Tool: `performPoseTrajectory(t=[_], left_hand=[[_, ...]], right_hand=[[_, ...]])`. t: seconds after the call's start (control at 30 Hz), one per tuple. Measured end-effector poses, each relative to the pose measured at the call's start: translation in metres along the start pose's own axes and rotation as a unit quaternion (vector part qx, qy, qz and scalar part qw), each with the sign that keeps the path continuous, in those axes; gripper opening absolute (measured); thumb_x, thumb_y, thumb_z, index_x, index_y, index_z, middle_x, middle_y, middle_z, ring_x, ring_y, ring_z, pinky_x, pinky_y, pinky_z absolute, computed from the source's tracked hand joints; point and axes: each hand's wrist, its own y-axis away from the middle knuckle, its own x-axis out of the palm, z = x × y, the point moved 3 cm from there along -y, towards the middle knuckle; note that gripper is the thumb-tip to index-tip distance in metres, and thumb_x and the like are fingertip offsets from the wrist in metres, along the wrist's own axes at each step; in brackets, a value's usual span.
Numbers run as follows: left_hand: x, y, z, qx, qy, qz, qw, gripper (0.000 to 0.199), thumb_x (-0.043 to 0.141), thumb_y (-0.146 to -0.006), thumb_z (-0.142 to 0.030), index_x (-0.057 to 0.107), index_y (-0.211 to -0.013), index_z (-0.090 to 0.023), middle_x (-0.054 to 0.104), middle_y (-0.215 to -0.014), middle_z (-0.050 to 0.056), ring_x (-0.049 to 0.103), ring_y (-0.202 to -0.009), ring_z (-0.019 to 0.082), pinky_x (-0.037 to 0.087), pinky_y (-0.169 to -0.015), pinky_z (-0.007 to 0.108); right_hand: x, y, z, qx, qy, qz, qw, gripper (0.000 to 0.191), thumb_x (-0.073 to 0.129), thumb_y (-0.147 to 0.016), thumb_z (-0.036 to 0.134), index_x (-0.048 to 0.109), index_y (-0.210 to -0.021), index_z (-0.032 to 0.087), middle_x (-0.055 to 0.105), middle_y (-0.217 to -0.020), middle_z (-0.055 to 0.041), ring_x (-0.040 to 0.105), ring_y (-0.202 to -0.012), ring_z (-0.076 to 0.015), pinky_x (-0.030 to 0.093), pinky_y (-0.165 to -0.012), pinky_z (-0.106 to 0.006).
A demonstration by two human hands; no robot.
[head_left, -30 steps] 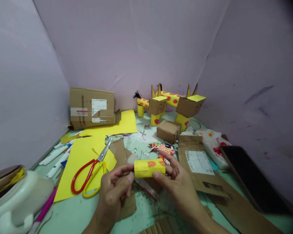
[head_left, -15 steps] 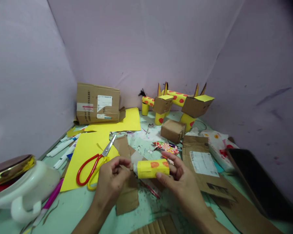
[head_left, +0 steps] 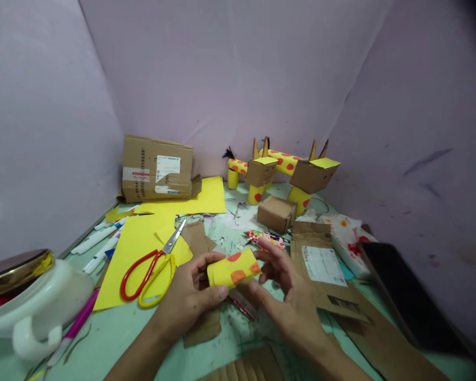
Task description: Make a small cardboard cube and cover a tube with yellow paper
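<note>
A short yellow paper roll with orange spots (head_left: pixel 228 270) is tilted over the middle of the table, its right end higher. My left hand (head_left: pixel 196 288) is closed round its left end, thumb in front and fingers behind. At the other end is my right hand (head_left: pixel 287 288), its thumb and fingers apart and curved about the edge. Whether its fingertips touch the roll I cannot tell. Scissors with red and yellow handles (head_left: pixel 154 270) lie spread on a yellow sheet (head_left: pixel 115 278) left of my hands. Cardboard strips (head_left: pixel 202 330) lie beneath the roll.
Giraffe-like spotted figures (head_left: pixel 257 174) stand at the back, near a small cardboard block (head_left: pixel 276 214). A carton (head_left: pixel 154 169) leans on the wall. White markers (head_left: pixel 99 241) and a white pot (head_left: pixel 35 296) are left; flattened cardboard (head_left: pixel 313 238) and a phone (head_left: pixel 404 296) are right.
The roll has passed from my right hand to my left, turning so its spots face me and its right end tips up. My right fingers have loosened. The view has shifted slightly.
</note>
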Motion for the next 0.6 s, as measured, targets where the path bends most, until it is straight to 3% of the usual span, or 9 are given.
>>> performPoseTrajectory(t=[0.1, 0.23, 0.3, 0.4, 0.5, 0.6], left_hand=[[-0.002, 0.0, 0.001, 0.016, 0.007, -0.027, 0.999, 0.055, 0.08, -0.057, -0.025, 0.058, -0.107, -0.017, 0.068, -0.102, 0.008, 0.063, -0.093, 0.023, 0.05, -0.077, 0.03], [-0.003, -0.001, 0.001, 0.027, -0.002, -0.047, 0.999, 0.056, 0.081, -0.055, -0.025, 0.057, -0.105, -0.018, 0.068, -0.102, 0.008, 0.063, -0.09, 0.024, 0.051, -0.075, 0.03], [-0.006, -0.001, -0.001, 0.024, -0.027, -0.08, 0.996, 0.055, 0.081, -0.055, -0.026, 0.057, -0.104, -0.018, 0.069, -0.099, 0.008, 0.064, -0.088, 0.024, 0.051, -0.074, 0.03], [-0.012, 0.0, -0.005, 0.011, -0.049, -0.124, 0.991, 0.056, 0.08, -0.056, -0.027, 0.056, -0.106, -0.018, 0.071, -0.096, 0.008, 0.065, -0.087, 0.024, 0.051, -0.073, 0.031], [-0.015, 0.0, -0.009, 0.011, -0.051, -0.15, 0.987, 0.057, 0.081, -0.055, -0.028, 0.056, -0.106, -0.018, 0.071, -0.097, 0.007, 0.065, -0.087, 0.023, 0.051, -0.073, 0.03], [-0.013, 0.001, -0.01, 0.031, -0.048, -0.161, 0.985, 0.056, 0.081, -0.054, -0.026, 0.057, -0.104, -0.018, 0.071, -0.095, 0.006, 0.065, -0.085, 0.023, 0.051, -0.072, 0.029]], right_hand=[[-0.008, -0.005, -0.004, -0.01, -0.067, -0.05, 0.996, 0.054, 0.071, -0.069, 0.032, 0.052, -0.119, 0.027, 0.059, -0.12, -0.007, 0.055, -0.086, -0.0192, 0.048, -0.079, -0.035], [-0.013, -0.011, -0.012, 0.037, -0.179, -0.065, 0.981, 0.036, 0.067, -0.075, 0.046, 0.063, -0.104, 0.024, 0.062, -0.113, -0.0073, 0.056, -0.091, -0.0208, 0.046, -0.08, -0.035], [-0.015, -0.014, -0.015, 0.06, -0.214, -0.091, 0.971, 0.029, 0.068, -0.074, 0.048, 0.068, -0.083, 0.021, 0.065, -0.104, -0.0068, 0.057, -0.086, -0.0191, 0.045, -0.076, -0.033], [-0.018, -0.018, -0.016, 0.061, -0.233, -0.118, 0.963, 0.032, 0.077, -0.065, 0.045, 0.059, -0.058, 0.019, 0.065, -0.079, -0.0027, 0.055, -0.068, -0.0144, 0.044, -0.061, -0.027], [-0.017, -0.019, -0.014, 0.055, -0.239, -0.115, 0.963, 0.038, 0.079, -0.062, 0.046, 0.052, -0.056, 0.019, 0.055, -0.054, 0.0041, 0.045, -0.05, -0.0096, 0.037, -0.048, -0.022], [-0.013, -0.015, -0.012, 0.062, -0.249, -0.11, 0.96, 0.041, 0.077, -0.064, 0.048, 0.048, -0.059, 0.02, 0.049, -0.044, 0.0085, 0.039, -0.042, -0.0071, 0.035, -0.044, -0.02]])
